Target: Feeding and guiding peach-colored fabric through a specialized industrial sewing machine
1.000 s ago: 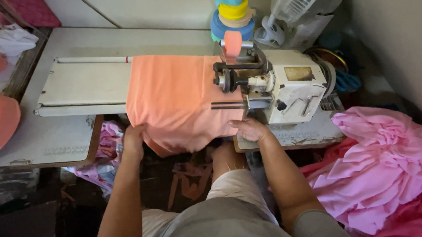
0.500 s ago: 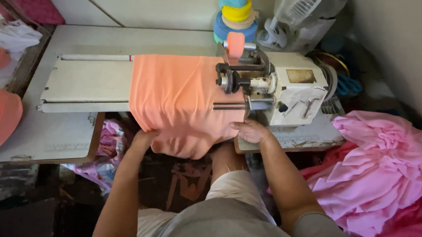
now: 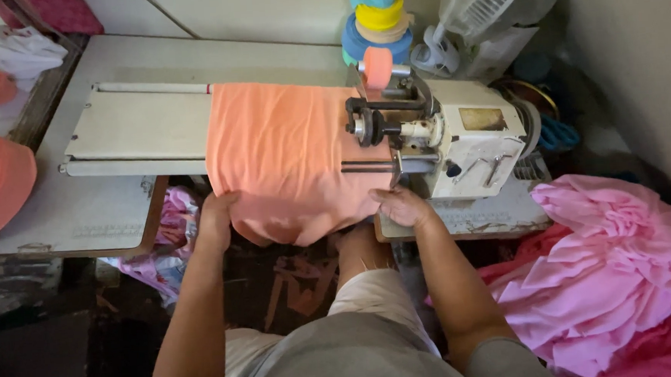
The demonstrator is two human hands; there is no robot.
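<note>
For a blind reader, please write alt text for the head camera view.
A person's left hand and right hand hold orange fabric at a white sewing machine. Pink fabric is piled to the right.
</note>
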